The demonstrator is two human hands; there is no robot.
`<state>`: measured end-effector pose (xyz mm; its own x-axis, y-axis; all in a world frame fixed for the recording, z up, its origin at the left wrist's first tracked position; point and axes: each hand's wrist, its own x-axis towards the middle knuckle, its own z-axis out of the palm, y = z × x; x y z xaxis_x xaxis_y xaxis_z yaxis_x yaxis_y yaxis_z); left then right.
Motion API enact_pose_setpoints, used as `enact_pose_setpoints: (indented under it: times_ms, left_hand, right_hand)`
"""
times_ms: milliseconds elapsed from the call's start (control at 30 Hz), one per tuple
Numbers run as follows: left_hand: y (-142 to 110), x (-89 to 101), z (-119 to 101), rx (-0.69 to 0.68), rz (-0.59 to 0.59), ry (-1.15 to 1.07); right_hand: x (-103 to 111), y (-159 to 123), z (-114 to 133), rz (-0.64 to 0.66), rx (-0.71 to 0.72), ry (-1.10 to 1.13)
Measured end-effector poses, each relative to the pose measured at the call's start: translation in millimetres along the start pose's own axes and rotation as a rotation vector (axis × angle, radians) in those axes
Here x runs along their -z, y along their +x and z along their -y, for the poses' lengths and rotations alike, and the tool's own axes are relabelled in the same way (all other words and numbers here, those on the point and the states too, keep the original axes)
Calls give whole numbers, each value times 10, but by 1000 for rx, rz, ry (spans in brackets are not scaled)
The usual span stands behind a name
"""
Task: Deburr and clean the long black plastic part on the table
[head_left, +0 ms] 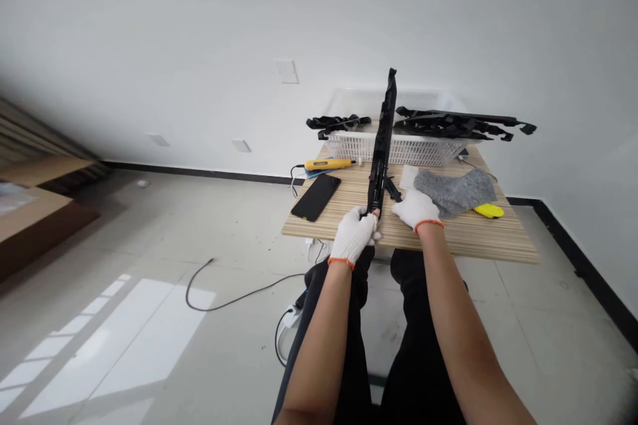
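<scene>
My left hand, in a white glove with an orange cuff, is closed around the near end of a long, narrow black plastic part. The part points away from me, its far end rising above the basket. Bare fingertip skin shows at the thumb. My right hand, gloved the same way, is closed on a small black tool with a notched edge, just right of the long part. The fingers hide the tool's near end, and I cannot make out its exact kind. Beside this hand lies a grey cloth.
A white plastic basket with more black plastic parts sticking over its rim stands at the back of the wooden table. A phone, a yellow-handled tool and a yellow cutter lie on the tabletop. A cable trails on the floor.
</scene>
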<state>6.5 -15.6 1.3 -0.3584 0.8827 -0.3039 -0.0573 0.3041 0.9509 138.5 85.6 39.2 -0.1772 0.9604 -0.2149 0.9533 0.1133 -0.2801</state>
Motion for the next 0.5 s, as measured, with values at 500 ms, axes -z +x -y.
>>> enact_pose_setpoints:
  times_ms: [500]
  left_hand:
    - [200,124,-56,-122,116,-143]
  right_hand:
    - [-161,-219,-502,-208,58,480]
